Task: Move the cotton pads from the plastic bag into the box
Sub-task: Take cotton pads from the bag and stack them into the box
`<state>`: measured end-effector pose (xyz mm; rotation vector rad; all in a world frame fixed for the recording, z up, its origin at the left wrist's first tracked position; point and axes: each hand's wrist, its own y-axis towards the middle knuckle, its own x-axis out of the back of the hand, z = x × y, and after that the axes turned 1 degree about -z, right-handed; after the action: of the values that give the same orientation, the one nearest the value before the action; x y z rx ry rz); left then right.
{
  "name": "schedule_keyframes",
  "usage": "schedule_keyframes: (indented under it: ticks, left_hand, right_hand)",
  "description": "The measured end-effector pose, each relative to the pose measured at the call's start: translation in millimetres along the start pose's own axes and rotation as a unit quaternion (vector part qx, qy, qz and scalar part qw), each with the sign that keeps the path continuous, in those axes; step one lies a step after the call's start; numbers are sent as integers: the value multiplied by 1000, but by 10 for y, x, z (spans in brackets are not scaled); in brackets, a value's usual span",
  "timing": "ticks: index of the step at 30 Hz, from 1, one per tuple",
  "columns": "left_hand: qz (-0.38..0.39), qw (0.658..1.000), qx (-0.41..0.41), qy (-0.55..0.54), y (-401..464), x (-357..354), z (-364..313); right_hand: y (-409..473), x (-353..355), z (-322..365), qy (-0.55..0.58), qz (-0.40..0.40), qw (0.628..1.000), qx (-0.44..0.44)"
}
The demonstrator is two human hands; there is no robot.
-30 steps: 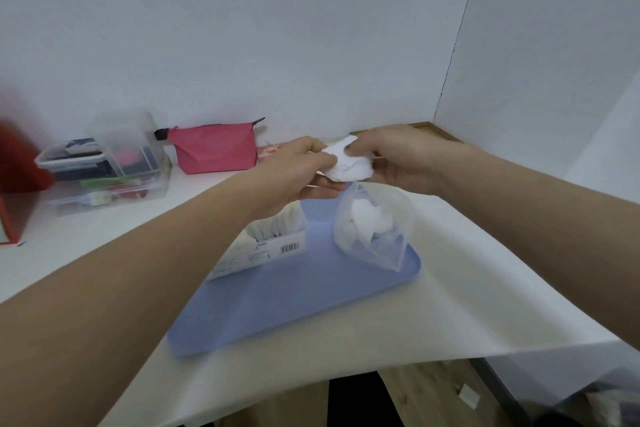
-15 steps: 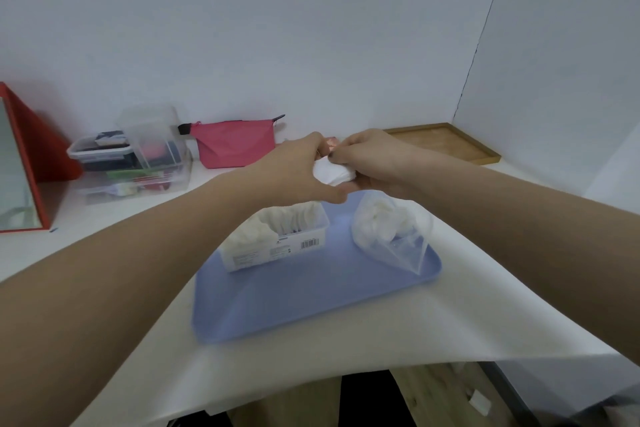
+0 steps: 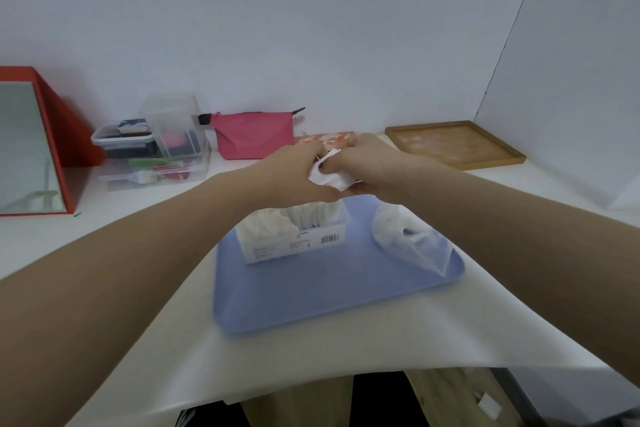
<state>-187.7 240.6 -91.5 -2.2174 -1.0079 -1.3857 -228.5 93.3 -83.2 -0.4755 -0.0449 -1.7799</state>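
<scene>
Gripping a wad of cotton pads (image 3: 329,177) above the part-filled box (image 3: 294,236), both hands' fingers (image 3: 327,166) clench it; more remain in the plastic bag (image 3: 412,239).

Both hands gripping cotton pads above the box

I'm seeing the left hand (image 3: 298,173) and right hand (image 3: 363,163) pinching a white wad of cotton pads (image 3: 329,177) together — hovering over the pad-filled box (image 3: 294,239), with the plastic bag (image 3: 412,239) lying beside it on the blue tray (image 3: 329,298).
</scene>
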Motion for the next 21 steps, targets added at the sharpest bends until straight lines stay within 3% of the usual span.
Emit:
schedule_keyframes:
  ticks: [2, 5, 8, 11, 16, 21]
  left_hand:
    - [22, 999, 26, 14, -45, 2, 119]
    - [62, 994, 50, 78, -126, -55, 362]
    - [105, 986, 49, 122, -236, -163, 511]
    - [99, 985, 52, 134, -309, -227, 607]
    - [95, 984, 58, 139, -359, -202, 686]
    - [123, 985, 100, 66, -409, -173, 601]
  right_hand:
    - [24, -58, -41, -115, -45, 991, 51]
    - [-2, -156, -93, -338, -75, 924, 164]
    - [22, -300, -142, -357, -32, 918, 170]
    - [89, -413, -181, -384, 1, 912, 142]
    - [48, -521, -236, -508, -62, 838, 187]
    - [-54, -696, -214, -518, 30, 842, 149]
